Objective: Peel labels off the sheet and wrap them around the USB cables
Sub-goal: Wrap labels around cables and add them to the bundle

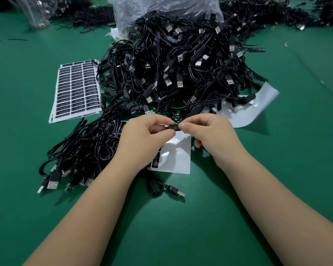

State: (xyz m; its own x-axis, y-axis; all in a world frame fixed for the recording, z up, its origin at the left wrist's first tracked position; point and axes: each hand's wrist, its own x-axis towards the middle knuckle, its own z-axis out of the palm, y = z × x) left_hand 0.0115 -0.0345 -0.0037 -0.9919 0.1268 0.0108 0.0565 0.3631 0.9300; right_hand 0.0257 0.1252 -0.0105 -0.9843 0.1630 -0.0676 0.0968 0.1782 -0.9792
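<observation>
**Q:** Where are the hands, and what are they doing?

**A:** Both meet at the centre of a green table (238, 217). The left hand (142, 139) and the right hand (206, 131) each pinch one end of a black label (174, 127) with white print. The label sits around the thin body of a USB cable (161, 186) whose plug lies on the table just below the wrists. Fingers on both hands are curled tight on it.

**Q:** How much work looks finished?

**A:** A loose bundle of cables (88, 146) lies to the left of the hands. At least one there shows a label, so this seems to be the finished pile. Under the hands rests a mostly bare sheet (179, 160), only a few labels left at its left edge. A spent backing sheet (258, 110) curls to the right.

**Q:** And what remains?

**A:** A great deal, by my judgement. A large heap of cables (181, 64) rises behind the hands, spilling from a clear plastic bag (161, 8). A stack of full label sheets (77, 89) waits to the left of that heap.
</observation>
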